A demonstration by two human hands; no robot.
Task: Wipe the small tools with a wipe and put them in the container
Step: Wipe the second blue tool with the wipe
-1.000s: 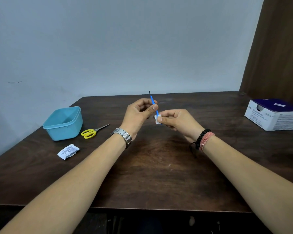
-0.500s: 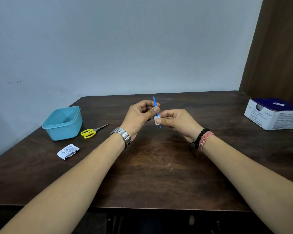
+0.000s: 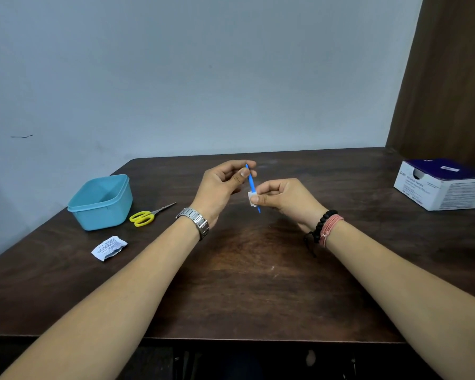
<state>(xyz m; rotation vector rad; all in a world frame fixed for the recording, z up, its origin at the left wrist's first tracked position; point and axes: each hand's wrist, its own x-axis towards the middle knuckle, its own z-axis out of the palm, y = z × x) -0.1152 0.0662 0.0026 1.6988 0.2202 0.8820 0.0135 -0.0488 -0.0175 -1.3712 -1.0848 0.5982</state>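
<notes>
Above the middle of the table, my left hand [image 3: 225,185] pinches the upper end of a thin blue tool [image 3: 251,182] between thumb and fingers. My right hand [image 3: 283,198] pinches a small white wipe [image 3: 251,198] folded around the tool's lower part; the blue tip pokes out below it. A light blue container [image 3: 102,201] sits open at the left of the table. Yellow-handled scissors [image 3: 146,216] lie just right of the container.
A torn white wipe packet [image 3: 109,247] lies in front of the container. A white and purple box of swabs [image 3: 444,183] stands at the right edge. The dark wooden table [image 3: 244,283] meets a pale wall at the back.
The blue tool has slid downward through the wipe: its thin top no longer sticks up above my left hand, and its blue tip now shows below my right hand's wipe.
</notes>
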